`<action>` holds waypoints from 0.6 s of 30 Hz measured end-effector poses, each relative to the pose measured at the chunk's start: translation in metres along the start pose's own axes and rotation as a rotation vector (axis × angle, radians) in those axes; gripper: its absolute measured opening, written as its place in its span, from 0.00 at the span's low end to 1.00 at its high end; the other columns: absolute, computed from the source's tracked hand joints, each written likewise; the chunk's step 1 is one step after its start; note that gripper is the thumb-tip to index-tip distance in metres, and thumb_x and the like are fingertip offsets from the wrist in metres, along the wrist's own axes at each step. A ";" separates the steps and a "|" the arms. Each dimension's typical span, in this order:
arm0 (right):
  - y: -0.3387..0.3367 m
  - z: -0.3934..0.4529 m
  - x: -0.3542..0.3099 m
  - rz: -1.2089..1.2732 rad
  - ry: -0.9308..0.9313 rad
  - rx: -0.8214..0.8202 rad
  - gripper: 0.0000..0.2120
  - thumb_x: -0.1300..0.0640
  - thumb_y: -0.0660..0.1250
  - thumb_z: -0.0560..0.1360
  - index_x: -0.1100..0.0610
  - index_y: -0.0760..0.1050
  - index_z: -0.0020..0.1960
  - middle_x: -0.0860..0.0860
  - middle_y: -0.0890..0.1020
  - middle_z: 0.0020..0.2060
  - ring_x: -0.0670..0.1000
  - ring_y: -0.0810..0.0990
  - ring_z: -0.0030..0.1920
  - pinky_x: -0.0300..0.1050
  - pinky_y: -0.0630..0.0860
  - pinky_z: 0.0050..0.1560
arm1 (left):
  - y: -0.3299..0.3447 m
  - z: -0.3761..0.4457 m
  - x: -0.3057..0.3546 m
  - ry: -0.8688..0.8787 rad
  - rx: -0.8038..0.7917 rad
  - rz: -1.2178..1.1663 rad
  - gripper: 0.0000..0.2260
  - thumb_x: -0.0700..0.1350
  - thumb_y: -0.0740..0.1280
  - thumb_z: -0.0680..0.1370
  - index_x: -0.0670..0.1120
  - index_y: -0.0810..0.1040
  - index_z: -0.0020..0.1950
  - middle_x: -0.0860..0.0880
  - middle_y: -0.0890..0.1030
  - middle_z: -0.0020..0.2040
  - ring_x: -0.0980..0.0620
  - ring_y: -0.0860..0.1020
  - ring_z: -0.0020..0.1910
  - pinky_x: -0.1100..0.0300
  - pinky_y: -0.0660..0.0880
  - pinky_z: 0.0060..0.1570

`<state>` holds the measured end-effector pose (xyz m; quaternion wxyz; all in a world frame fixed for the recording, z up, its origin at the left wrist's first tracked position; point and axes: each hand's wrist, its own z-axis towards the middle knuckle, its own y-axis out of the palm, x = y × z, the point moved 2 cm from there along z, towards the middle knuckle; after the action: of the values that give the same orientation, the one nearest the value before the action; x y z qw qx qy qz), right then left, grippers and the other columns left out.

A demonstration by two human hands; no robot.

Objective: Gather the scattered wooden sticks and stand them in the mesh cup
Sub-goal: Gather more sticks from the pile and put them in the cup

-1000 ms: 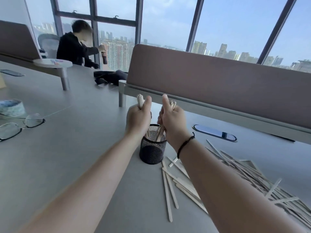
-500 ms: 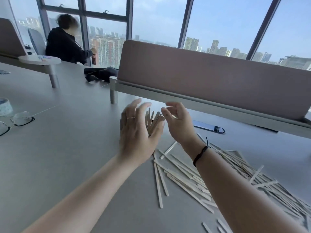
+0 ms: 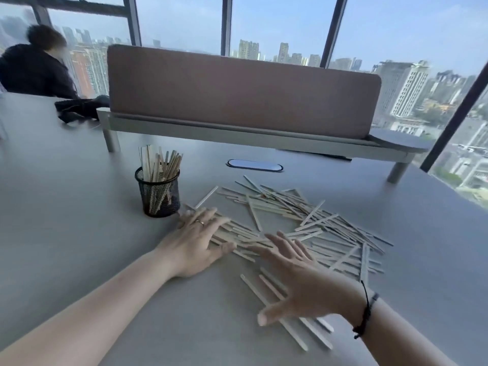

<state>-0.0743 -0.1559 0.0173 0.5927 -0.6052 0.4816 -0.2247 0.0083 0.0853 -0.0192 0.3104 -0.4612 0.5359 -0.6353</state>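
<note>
A black mesh cup (image 3: 158, 196) stands on the grey table (image 3: 66, 207) with several pale wooden sticks (image 3: 161, 165) upright in it. Many more loose sticks (image 3: 303, 220) lie scattered flat to the right of the cup. My left hand (image 3: 200, 241) rests palm down, fingers spread, on the left end of that pile, just right of the cup. My right hand (image 3: 298, 283) hovers open, fingers apart, over the near sticks. Neither hand holds a stick.
A brown desk divider (image 3: 237, 88) on a raised shelf crosses the table behind the pile. An oval cable port (image 3: 254, 165) sits in the table beyond the sticks. A person in black (image 3: 31, 67) sits at the far left by the windows, near a dark bundle (image 3: 79, 107).
Both hands let go of the sticks over the cup, opened, and came down to the scattered pile on the right. My view turned right and downward.
</note>
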 end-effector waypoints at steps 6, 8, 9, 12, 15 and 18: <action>0.008 -0.008 0.012 -0.059 -0.005 0.113 0.60 0.25 0.72 0.56 0.31 0.38 0.76 0.47 0.40 0.80 0.49 0.30 0.77 0.57 0.32 0.76 | 0.009 0.021 0.043 -0.033 0.070 0.031 0.37 0.76 0.43 0.74 0.59 0.60 0.78 0.51 0.58 0.82 0.49 0.53 0.81 0.46 0.51 0.78; 0.001 -0.009 0.022 -0.102 0.014 0.167 0.61 0.23 0.70 0.55 0.31 0.36 0.76 0.47 0.38 0.80 0.51 0.28 0.77 0.59 0.31 0.76 | 0.010 0.027 0.050 -0.038 0.117 0.082 0.37 0.75 0.43 0.75 0.57 0.62 0.78 0.50 0.61 0.81 0.48 0.57 0.79 0.47 0.54 0.77; -0.001 -0.010 0.027 -0.121 0.030 0.185 0.61 0.22 0.69 0.55 0.31 0.35 0.76 0.48 0.37 0.80 0.51 0.28 0.77 0.59 0.31 0.75 | 0.011 0.030 0.051 -0.047 0.144 0.097 0.37 0.75 0.43 0.76 0.57 0.63 0.77 0.50 0.63 0.80 0.47 0.60 0.78 0.47 0.55 0.75; -0.005 -0.017 0.044 -0.111 0.101 0.210 0.61 0.20 0.67 0.55 0.33 0.37 0.76 0.47 0.38 0.80 0.50 0.30 0.77 0.58 0.33 0.76 | 0.007 0.038 0.046 -0.099 0.243 0.107 0.40 0.76 0.42 0.73 0.55 0.68 0.75 0.48 0.68 0.77 0.44 0.64 0.74 0.46 0.60 0.72; -0.006 -0.024 0.062 -0.086 0.168 0.246 0.57 0.18 0.64 0.55 0.33 0.43 0.77 0.46 0.42 0.80 0.50 0.36 0.79 0.55 0.38 0.78 | 0.003 0.049 0.028 -0.188 0.299 0.127 0.41 0.76 0.43 0.72 0.52 0.70 0.73 0.43 0.69 0.77 0.40 0.65 0.74 0.44 0.61 0.72; -0.008 -0.031 0.079 -0.062 0.264 0.292 0.51 0.19 0.62 0.59 0.33 0.48 0.77 0.45 0.47 0.80 0.50 0.40 0.79 0.54 0.40 0.78 | 0.005 0.060 0.014 -0.280 0.238 0.103 0.45 0.78 0.40 0.71 0.51 0.66 0.76 0.41 0.65 0.79 0.40 0.62 0.77 0.41 0.57 0.74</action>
<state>-0.0639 -0.2397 0.0069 0.5985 -0.4926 0.4988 -0.3878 0.0570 0.0478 -0.0204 0.4665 -0.4772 0.4316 -0.6070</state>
